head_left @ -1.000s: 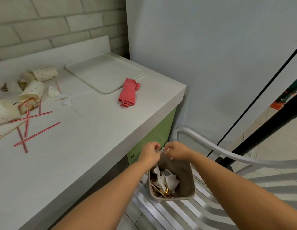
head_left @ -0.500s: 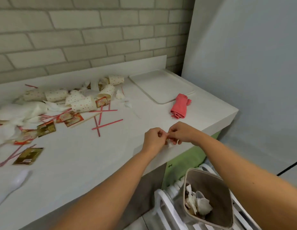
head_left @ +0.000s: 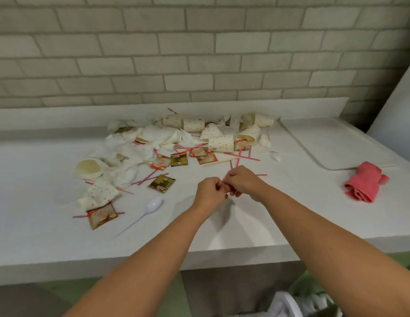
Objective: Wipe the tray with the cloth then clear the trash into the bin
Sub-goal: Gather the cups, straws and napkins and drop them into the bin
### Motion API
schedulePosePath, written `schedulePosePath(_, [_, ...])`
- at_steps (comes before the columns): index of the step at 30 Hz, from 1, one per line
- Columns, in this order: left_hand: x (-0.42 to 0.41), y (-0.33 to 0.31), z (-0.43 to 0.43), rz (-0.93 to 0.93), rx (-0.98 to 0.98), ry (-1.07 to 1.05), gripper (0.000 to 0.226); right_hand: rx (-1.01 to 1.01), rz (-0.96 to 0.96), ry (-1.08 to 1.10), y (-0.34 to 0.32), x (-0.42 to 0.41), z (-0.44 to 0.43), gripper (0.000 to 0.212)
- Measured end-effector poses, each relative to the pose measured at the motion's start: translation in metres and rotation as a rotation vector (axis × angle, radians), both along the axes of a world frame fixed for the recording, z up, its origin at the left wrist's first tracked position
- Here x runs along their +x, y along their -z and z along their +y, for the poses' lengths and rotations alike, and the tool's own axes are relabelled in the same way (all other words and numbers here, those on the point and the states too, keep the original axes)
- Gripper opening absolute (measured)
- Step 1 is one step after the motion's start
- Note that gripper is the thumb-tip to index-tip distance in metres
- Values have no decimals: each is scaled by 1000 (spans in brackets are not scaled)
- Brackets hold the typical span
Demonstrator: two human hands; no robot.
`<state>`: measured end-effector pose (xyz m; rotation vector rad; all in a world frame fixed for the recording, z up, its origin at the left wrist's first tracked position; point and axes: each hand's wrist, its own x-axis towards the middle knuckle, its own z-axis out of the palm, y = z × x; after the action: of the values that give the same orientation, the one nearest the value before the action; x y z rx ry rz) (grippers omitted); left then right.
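Both of my hands hover together over the white counter (head_left: 222, 234), fingertips touching. My left hand (head_left: 209, 191) and my right hand (head_left: 244, 181) have curled fingers, and no object shows between them. The white tray (head_left: 336, 143) lies flat at the back right. The pink cloth (head_left: 365, 183) sits crumpled just in front of the tray. Trash is spread behind and left of my hands: dotted paper cups (head_left: 220, 143), crumpled napkins (head_left: 139, 143), a gold sachet (head_left: 161, 183), red striped straws (head_left: 243, 156) and a white plastic spoon (head_left: 153, 205). The bin is out of sight.
A brick wall rises behind the counter. A pale panel stands at the far right. A blurred white chair (head_left: 284, 303) shows below the counter's front edge at the bottom right. A round lid (head_left: 88, 168) lies at the left of the pile.
My view swung from the bin on the chair up to the counter. Both hands rose from over the bin to above the counter, still pressed together.
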<state>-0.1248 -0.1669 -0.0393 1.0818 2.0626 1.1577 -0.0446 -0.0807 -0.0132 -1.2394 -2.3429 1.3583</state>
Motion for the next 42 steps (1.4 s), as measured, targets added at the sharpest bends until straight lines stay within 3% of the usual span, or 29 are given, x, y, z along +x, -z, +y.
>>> schedulePosePath(4, [-51, 1, -29, 122, -33, -113, 15, 44, -22, -119, 4, -56, -21, 28])
schedulePosePath(11, [-124, 10, -77, 299, -197, -196, 3, 51, -34, -217, 17, -120, -42, 16])
schedulePosePath(17, [-148, 24, -97, 321, -399, -108, 44, 110, -83, -243, 31, -155, -45, 25])
schedulePosePath(25, [-160, 27, -90, 282, -405, -56, 14, 324, -99, -246, 47, -186, -38, 12])
schedulePosePath(28, [-167, 23, -87, 194, -369, -113, 2, 468, -217, -247, 52, -193, -37, 36])
schedulePosePath(31, [-179, 10, -91, 121, -305, -163, 19, 490, -402, -279, 54, -197, -37, 57])
schedulePosePath(37, [-224, -13, -106, 306, -339, -298, 35, 508, -468, -361, 51, -206, -36, 39])
schedulePosePath(42, [-255, -10, -135, 406, -556, -382, 88, 565, -480, -457, 50, -207, -40, 43])
